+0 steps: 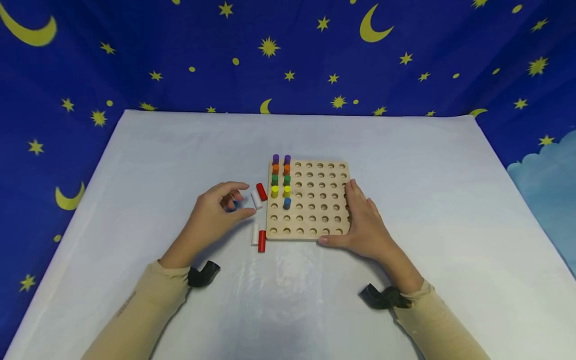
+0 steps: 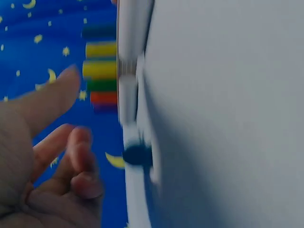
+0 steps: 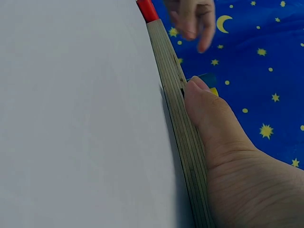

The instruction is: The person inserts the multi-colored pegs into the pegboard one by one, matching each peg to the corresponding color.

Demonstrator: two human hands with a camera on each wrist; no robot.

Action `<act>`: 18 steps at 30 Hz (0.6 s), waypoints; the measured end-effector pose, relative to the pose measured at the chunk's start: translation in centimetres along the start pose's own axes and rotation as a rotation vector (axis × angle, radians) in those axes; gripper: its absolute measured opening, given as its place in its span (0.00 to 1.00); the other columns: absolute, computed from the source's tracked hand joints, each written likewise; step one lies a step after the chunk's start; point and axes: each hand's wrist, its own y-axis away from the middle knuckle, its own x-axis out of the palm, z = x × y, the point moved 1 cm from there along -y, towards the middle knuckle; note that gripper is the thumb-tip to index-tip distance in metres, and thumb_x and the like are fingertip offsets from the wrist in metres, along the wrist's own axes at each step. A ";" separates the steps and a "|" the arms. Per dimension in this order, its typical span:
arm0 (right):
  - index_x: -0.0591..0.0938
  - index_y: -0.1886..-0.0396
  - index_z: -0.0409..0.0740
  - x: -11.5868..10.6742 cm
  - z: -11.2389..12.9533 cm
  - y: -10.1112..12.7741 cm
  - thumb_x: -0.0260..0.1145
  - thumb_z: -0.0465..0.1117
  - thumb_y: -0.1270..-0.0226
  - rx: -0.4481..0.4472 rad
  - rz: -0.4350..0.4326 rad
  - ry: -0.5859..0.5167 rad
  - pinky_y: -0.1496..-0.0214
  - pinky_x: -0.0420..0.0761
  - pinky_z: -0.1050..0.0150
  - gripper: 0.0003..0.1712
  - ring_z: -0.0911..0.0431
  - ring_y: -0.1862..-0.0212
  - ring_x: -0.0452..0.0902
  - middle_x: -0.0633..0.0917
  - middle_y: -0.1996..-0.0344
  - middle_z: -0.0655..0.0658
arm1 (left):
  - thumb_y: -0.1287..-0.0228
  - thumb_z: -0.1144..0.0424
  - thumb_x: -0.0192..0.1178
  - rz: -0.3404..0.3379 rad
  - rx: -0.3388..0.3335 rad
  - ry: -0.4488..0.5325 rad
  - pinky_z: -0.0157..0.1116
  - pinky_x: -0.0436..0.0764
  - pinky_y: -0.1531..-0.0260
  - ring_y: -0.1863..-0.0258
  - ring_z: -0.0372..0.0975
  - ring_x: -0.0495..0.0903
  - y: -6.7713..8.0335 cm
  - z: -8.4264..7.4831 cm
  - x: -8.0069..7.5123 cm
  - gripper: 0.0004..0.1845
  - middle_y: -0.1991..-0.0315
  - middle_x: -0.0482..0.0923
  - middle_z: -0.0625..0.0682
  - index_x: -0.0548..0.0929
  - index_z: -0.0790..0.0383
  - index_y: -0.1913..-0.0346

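Left hand: we pinch a small blue peg, just left of the pegboard.
Right hand: fingers straight, we steady the board's right edge.
Handling: we judge the peg light, stiff, smooth; take it by its sides.

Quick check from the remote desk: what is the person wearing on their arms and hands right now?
Both hands are bare: left hand, right hand. Each arm has a long, close-fitting beige sleeve reaching the wrist. A black strap mount sits at the left wrist, and another black mount at the right. Faint dark lettering runs along the left sleeve, too small to read.
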 end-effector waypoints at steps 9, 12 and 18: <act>0.33 0.20 0.46 0.0 -0.1 0.1 0.77 0.75 0.65 0.000 0.005 -0.004 0.21 0.39 0.41 0.86 0.48 0.18 0.34 0.37 0.20 0.42 | 0.43 0.56 0.73 0.197 -0.165 -0.087 0.33 0.72 0.73 0.73 0.40 0.70 0.0 1.7 -2.3 0.28 0.70 0.75 0.51 0.79 0.59 0.40; 0.33 0.20 0.47 0.1 -0.2 0.0 0.77 0.76 0.66 -0.002 0.003 -0.001 0.21 0.39 0.41 0.86 0.48 0.18 0.34 0.37 0.19 0.43 | 0.43 0.58 0.73 0.231 -0.175 -0.092 0.33 0.72 0.74 0.73 0.40 0.71 0.0 1.9 -2.7 0.28 0.71 0.76 0.51 0.79 0.61 0.40; 0.33 0.20 0.47 0.0 -0.2 0.0 0.77 0.75 0.65 -0.008 0.003 -0.009 0.21 0.39 0.40 0.86 0.48 0.18 0.34 0.37 0.19 0.43 | 0.42 0.60 0.72 0.239 -0.170 -0.109 0.33 0.72 0.72 0.72 0.40 0.72 0.0 2.3 -2.8 0.25 0.70 0.77 0.51 0.81 0.65 0.43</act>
